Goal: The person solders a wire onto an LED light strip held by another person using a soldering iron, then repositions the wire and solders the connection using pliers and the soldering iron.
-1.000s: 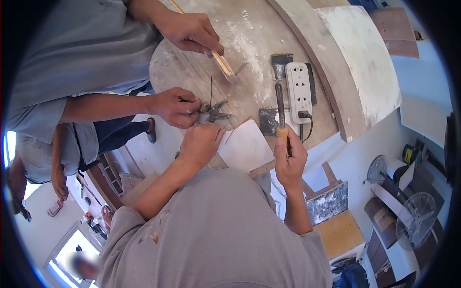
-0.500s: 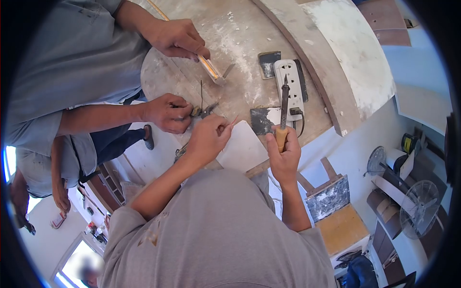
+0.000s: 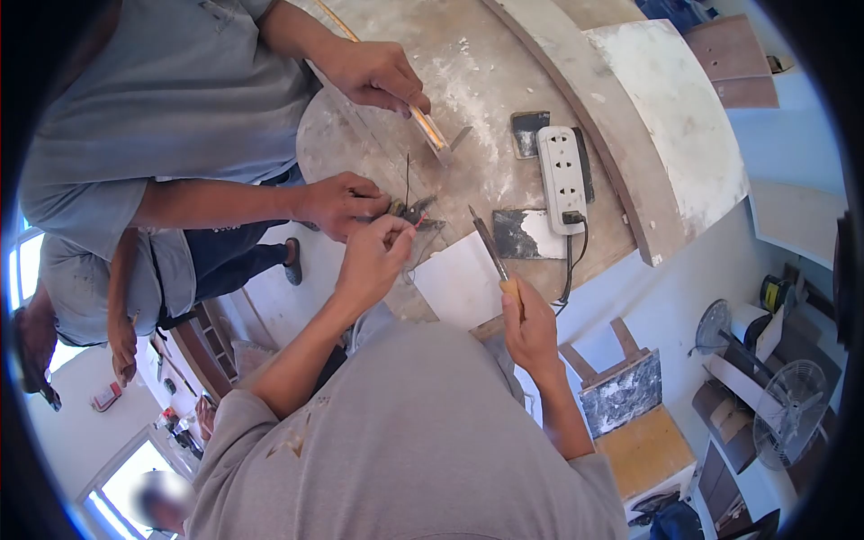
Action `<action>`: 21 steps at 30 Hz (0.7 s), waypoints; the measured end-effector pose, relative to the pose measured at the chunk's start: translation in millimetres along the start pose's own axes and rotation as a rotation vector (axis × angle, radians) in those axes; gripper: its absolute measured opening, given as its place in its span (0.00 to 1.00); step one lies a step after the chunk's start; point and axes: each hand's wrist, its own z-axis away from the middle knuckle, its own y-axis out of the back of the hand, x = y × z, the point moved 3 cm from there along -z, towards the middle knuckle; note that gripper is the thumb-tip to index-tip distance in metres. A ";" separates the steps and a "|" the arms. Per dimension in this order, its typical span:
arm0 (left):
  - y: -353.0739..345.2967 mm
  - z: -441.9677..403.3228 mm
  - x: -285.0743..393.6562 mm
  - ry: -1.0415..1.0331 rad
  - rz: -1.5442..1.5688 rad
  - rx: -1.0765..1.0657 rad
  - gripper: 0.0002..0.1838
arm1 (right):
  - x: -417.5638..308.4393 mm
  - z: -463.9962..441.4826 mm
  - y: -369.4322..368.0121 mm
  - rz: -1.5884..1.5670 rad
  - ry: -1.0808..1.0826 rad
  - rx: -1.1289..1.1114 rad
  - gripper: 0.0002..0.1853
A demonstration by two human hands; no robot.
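Observation:
My right hand (image 3: 530,326) is wrapped round the wooden handle of a soldering iron (image 3: 491,247), whose tip points up and left over the table. My left hand (image 3: 376,256) is pinched at the table's edge, with a thin red wire (image 3: 420,219) at its fingertips. Just beyond it lies a small dark tool with arms (image 3: 430,223), partly hidden by hands. A co-worker's hand (image 3: 346,205) is close to my left hand at the same spot. The co-worker's other hand (image 3: 382,79) holds a light strip with an orange line (image 3: 430,131).
A white power strip (image 3: 560,171) with a plugged-in black cable lies on the dusty table (image 3: 490,81). Beside it are dark pads (image 3: 513,236) and a curved board (image 3: 612,126). A white sheet (image 3: 459,281) lies near me. Another person stands at left; fans (image 3: 790,405) are at right.
The soldering iron has swung from upright beside the power strip to a leftward tilt. My left hand has moved with the red wire towards the dark tool and the co-worker's hand.

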 end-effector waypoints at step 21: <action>-18.8 8.3 -20.2 -0.123 -0.192 0.159 0.07 | 1.2 -4.2 -29.0 0.268 0.061 -0.055 0.18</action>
